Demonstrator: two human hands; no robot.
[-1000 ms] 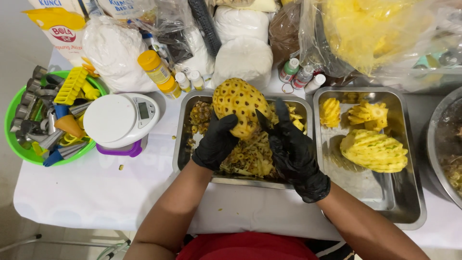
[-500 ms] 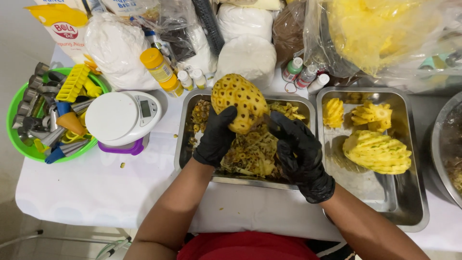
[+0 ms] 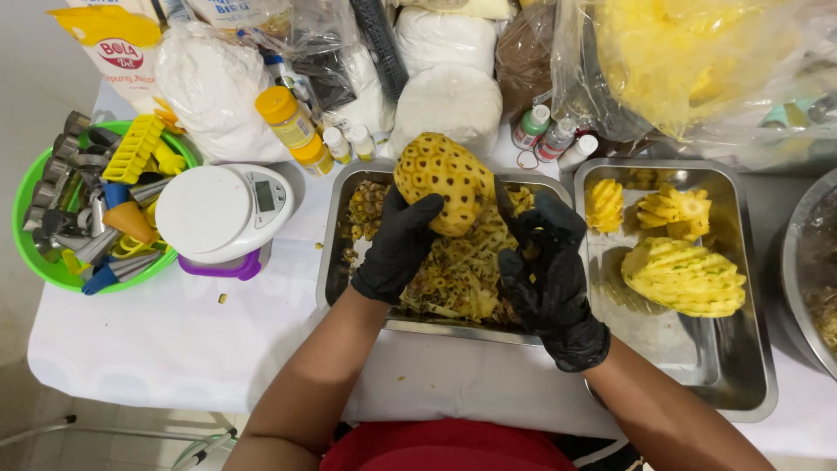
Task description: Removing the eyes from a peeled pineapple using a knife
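The step in hand looks like cutting the eyes out of a peeled pineapple (image 3: 443,180), held up over the steel tray (image 3: 335,228) in the middle of the table. The left hand (image 3: 397,246), in a black glove, grips the fruit from below and from its left side, fingers curled round the lower flank, tilting it so the crown end leans toward the far side. The right hand (image 3: 551,272), also gloved in black, is closed around a small knife (image 3: 506,208), whose dark blade stands just beside the pineapple's right flank; whether the edge is already in the flesh I cannot tell. By my reckoning the next cut calls for a firm hold and a slight turn of the fruit, so the blade meets a fresh row of eyes while staying off the left fingers. The pineapple itself is golden yellow, oval, and pitted all over with brown-rimmed eyes in slanting rows. Beneath it the tray is heaped with peelings (image 3: 458,279). In the tray to the right (image 3: 750,366) lie finished pineapples (image 3: 684,277) with spiral grooves cut round them.
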